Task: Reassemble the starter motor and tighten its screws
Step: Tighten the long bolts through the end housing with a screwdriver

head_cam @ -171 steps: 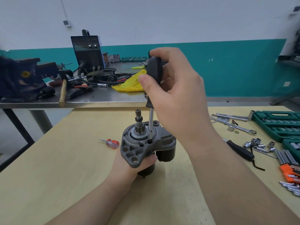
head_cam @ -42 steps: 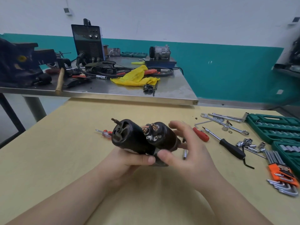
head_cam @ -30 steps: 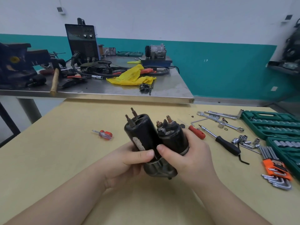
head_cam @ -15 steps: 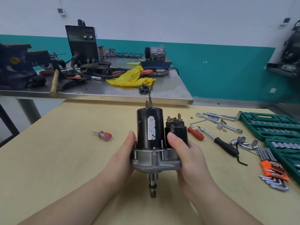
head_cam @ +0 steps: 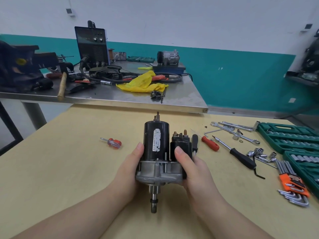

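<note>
Since the frame a few seconds back, we have put the screwdriver down and turned the starter motor (head_cam: 158, 152) over: it was nose-up under the driver then, and now it sits at the centre of the frame with its shaft pointing toward us and its black body and terminal studs pointing away. Our left hand (head_cam: 128, 169) grips the left side, thumb laid up the black can, and our right hand (head_cam: 191, 171) wraps the right side, thumb on the smaller solenoid cylinder; both hold it at the grey cast housing, and we cannot tell whether it rests on the wooden counter (head_cam: 60, 169) or hangs just above it. We judge it heavy, rigid and dense, with smooth painted cans that could slip, so the cast flange is the sound place to hold; the thin studs and the bare shaft are best left alone. In the right of the frame lie a black-handled screwdriver (head_cam: 195, 141) just beside the solenoid, a red-handled screwdriver (head_cam: 210, 143), a ratchet, sockets, hex keys and green cases, so there is little room there. The left has more open room, with only a small red screwdriver (head_cam: 113, 143), and the steel bench edge lies well beyond.
</note>
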